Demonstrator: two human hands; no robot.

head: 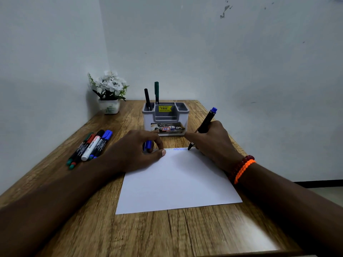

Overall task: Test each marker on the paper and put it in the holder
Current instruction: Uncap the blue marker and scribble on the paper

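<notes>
On the wood-grain tabletop (89, 229) set in a pale-walled corner, the right hand (213, 143) closed its grip round the blue marker (205, 125), tip on the white paper (176, 182) beside a blue zigzag, while the left hand (135, 149) pinched the blue cap (148, 145), fingers curled.

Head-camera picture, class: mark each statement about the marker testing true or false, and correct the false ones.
1. The right hand holds a black-bodied marker with a blue end with its tip on the white sheet of paper. True.
2. The zigzag line on the paper is red. False: it is blue.
3. The left hand holds a blue cap. True.
4. The grey and white plastic holder stands empty. False: two markers, one black and one green, stand in its left compartment.
5. The loose markers lie right of the paper. False: they lie to its left.
</notes>
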